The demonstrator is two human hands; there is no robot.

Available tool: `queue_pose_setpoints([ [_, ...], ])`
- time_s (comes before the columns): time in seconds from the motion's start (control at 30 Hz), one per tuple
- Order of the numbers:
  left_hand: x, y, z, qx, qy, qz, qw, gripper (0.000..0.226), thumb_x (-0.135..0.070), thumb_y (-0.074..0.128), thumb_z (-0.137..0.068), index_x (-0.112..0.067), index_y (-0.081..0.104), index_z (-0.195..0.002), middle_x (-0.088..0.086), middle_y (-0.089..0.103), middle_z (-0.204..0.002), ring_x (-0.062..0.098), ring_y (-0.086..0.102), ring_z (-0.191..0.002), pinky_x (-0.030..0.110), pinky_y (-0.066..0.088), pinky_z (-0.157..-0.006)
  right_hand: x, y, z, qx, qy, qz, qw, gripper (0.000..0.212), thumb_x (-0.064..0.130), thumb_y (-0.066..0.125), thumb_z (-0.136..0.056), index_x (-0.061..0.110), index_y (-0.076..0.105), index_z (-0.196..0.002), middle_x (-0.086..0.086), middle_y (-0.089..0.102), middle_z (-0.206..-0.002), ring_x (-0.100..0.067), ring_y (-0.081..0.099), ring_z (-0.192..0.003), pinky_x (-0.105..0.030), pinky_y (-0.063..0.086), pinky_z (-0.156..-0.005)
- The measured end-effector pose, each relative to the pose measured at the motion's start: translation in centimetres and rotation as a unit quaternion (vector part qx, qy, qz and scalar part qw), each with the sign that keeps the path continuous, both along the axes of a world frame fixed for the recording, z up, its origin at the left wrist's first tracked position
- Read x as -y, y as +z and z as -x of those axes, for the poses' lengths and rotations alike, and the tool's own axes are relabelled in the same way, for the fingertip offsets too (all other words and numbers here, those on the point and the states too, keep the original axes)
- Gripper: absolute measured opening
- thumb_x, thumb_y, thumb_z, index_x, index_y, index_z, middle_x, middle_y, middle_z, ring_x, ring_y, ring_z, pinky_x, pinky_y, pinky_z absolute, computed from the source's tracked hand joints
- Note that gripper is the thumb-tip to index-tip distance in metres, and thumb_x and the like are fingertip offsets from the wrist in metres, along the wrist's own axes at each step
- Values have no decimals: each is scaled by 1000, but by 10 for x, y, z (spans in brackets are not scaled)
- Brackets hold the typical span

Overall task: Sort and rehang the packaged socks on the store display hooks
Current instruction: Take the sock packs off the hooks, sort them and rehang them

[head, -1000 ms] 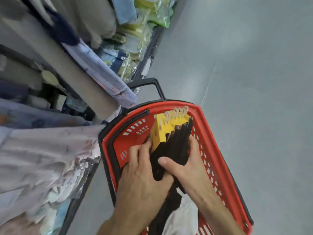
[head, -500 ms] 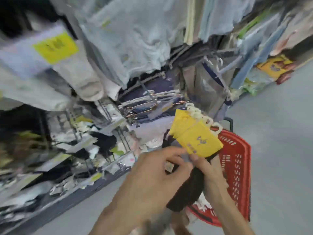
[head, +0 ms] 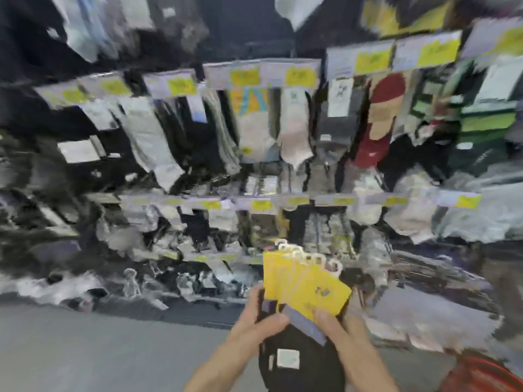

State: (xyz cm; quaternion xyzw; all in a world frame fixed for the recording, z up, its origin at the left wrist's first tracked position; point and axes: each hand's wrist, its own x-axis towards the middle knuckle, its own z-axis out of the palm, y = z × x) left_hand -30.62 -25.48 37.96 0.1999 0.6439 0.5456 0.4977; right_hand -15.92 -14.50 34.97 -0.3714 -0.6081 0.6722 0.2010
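Right up close, low in the shot: gripping a fanned bundle of packaged socks (head: 302,306) with both hands, held up in front of the display; curling the left hand (head: 254,326) round the bundle's left edge, fingers wrapped onto the front; pinching with the right hand (head: 338,329) at the lower right corner of the yellow cards, thumb pressed on the front, other fingers hidden behind.

Now the bundle itself: bright yellow card headers (head: 302,281) spread like a hand of cards, topped by a row of white plastic hooks (head: 310,257); beneath the cards, black socks (head: 305,374) hanging down between the wrists, carrying a small white label (head: 288,358) on the front and a pale lilac strip (head: 307,325) just under the yellow.

Over at the lower right corner, only a sliver of red basket (head: 481,376), apart from the hands; under and left of the arms, grey floor (head: 99,349).

Further back, badly blurred: display wall (head: 104,197) crowded with hanging socks in white, grey, black, red and green; across its upper rail, a line of yellow price tags (head: 244,76); along the middle rail, a second, smaller line of shelf tags (head: 261,205); lower rows too smeared to read.
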Motion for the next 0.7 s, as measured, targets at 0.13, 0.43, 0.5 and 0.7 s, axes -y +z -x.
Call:
queue_pose_setpoints([
  [0.13,98,11,40,-44,68,-38,996,77,-44,85,-52,-24,51,-119,-10,75,-95,8,71,-93,21,54,-79,85,40,50,65,86,-84,991,16,35,61,-94,47,58,-104,32,57,-113,5,50,-113,-16,36,-89],
  [0.43,191,65,79,-164,45,-49,984,101,-44,78,-33,-34,35,-124,-11,72,-104,6,69,-93,32,54,-93,172,106,107,45,286,-160,944,76,75,51,-78,69,1,-136,60,37,-118,34,37,-111,-7,35,-91],
  [0.5,198,68,85,-185,53,-62,979,95,-47,79,-35,-45,37,-119,-19,75,-95,-4,70,-86,21,54,-80,183,114,110,23,257,-164,952,71,72,55,-78,72,11,-134,50,45,-124,26,44,-115,-14,37,-95],
  [0.7,210,72,78,-226,114,-97,963,80,-51,84,-41,-67,40,-105,-28,69,-102,-4,68,-93,36,53,-89,207,125,103,-9,117,-211,970,62,65,69,-67,64,44,-124,29,58,-124,9,54,-117,-24,45,-98],
])
